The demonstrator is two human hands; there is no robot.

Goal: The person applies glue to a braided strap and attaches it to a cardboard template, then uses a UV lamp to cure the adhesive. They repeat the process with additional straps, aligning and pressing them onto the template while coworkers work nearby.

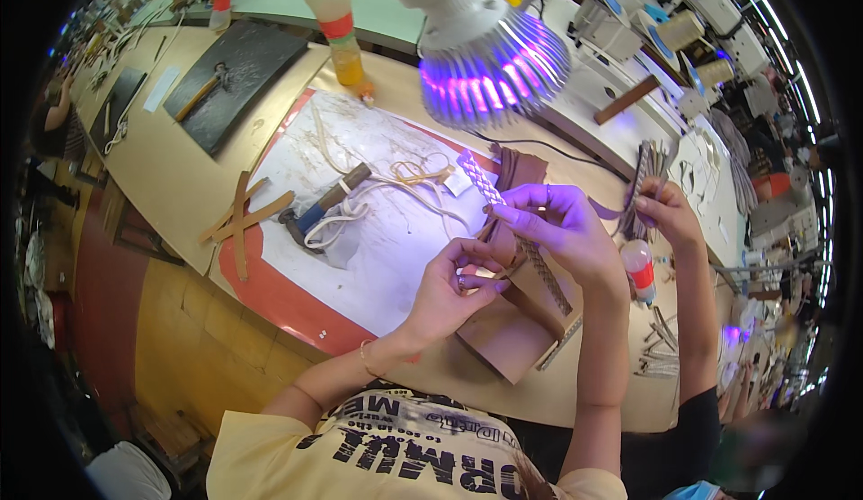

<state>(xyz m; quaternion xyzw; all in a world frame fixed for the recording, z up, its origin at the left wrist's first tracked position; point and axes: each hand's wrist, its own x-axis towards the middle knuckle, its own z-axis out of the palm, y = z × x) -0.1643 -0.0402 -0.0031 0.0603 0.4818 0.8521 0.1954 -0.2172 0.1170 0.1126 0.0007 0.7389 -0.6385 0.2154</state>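
Note:
My left hand [454, 286] pinches the middle of a narrow braided strap [512, 230] over the white work sheet [395, 230]. My right hand [557, 228] grips the same strap higher up, and its pale woven end [475, 174] sticks out toward the lamp. The strap's darker end runs down to the right over a brown leather piece [508, 338]. A purple-lit lamp [490, 64] hangs just above both hands.
A co-worker's hand [670, 212] at the right holds a bundle of thin strips [645, 172]. A hammer [324, 205] wrapped in cream cord, crossed wooden sticks [244, 221], a glue bottle [337, 23], a small red-capped bottle [640, 271] and a dark mat [235, 82] lie about.

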